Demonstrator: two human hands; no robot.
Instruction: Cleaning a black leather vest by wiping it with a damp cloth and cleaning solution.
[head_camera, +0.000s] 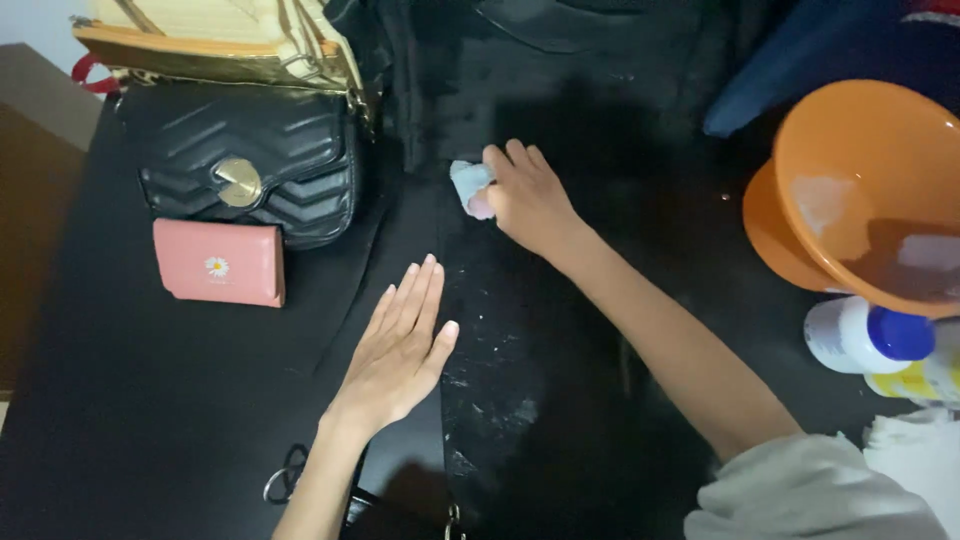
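Nearest me, my left hand (398, 352) lies flat with fingers (412, 300) spread open on the black bag (500, 400). Beyond it, my right hand (527, 195) has its fingers closed around a small pale cloth (468, 186), mostly hidden, pressed against that bag. Left of both hands sits a pink wallet (220, 262); an orange bowl (870, 190) is cut off at right.

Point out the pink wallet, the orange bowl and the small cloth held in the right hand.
pink wallet (219, 263): head view, middle of its front flap.
orange bowl (860, 170): head view, inner wall.
small cloth (470, 185): head view, pale blue part left of the right hand (530, 200).
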